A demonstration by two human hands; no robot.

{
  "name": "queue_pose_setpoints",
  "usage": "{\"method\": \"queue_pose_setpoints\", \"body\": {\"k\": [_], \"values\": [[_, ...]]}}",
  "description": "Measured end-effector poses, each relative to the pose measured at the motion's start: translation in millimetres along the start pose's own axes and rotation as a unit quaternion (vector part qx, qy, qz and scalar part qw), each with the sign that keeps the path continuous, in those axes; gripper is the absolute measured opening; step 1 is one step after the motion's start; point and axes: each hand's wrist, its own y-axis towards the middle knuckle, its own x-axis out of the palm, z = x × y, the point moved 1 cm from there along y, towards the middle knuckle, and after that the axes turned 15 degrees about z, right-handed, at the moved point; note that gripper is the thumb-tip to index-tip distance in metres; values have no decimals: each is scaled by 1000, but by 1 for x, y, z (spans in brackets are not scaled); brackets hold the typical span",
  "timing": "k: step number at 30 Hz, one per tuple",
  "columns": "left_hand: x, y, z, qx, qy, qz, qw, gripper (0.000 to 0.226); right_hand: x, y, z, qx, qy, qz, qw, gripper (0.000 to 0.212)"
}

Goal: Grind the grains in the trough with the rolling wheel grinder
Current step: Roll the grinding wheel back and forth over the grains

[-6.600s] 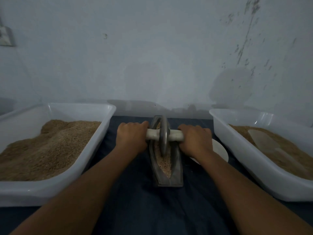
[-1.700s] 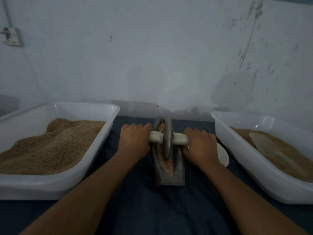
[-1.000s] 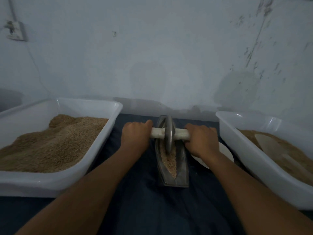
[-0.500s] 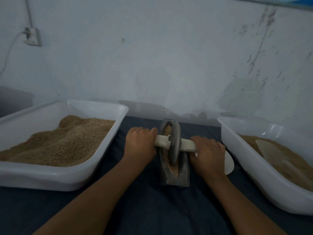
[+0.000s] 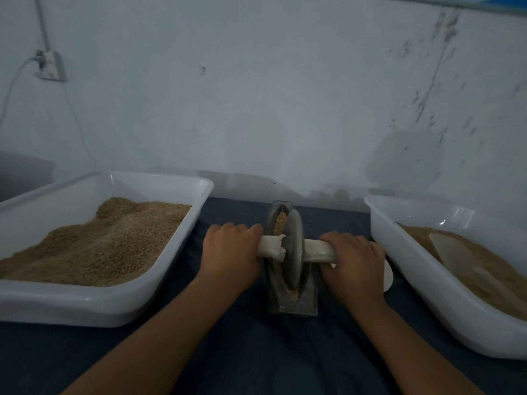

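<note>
At the centre of the table (image 5: 256, 363), between two white tubs, one narrow metal trough (image 5: 292, 295) lies lengthwise, pointing away from the person. One rolling wheel grinder (image 5: 293, 249) stands upright in its groove, tilted slightly. Its white axle handle (image 5: 319, 250) passes through the hub and projects to both sides, apparently so that downward load can be shared evenly.

The left hand (image 5: 231, 252) is closed around the left end of the handle; the right hand (image 5: 353, 260) is closed around the right end. Both sets of knuckles face up, a posture suited to pressing down while rolling.

The grains (image 5: 281, 220) lie in the groove, visible beyond the wheel and again at its near edge (image 5: 293, 292).

The left tub (image 5: 119, 306) holds a mound of brown grain, probably the unprocessed supply. The right tub (image 5: 427, 292) holds paler material and one pale scoop (image 5: 450, 252), probably the output side. One white dish (image 5: 388, 276) lies partly hidden behind the right hand. One wall socket (image 5: 51, 67) with a cable is mounted on the wall.
</note>
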Motion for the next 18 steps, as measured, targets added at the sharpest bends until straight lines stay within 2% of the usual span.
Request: {"method": "queue_pose_setpoints", "body": {"k": [11,18], "values": [[27,13,-1,5,3,-12,1000,34,26,3,13,-14,-57,-51,997,29],[46,27,-3,-2,10,-26,1000,38,36,22,11,-7,-82,-110,990,14]]}}
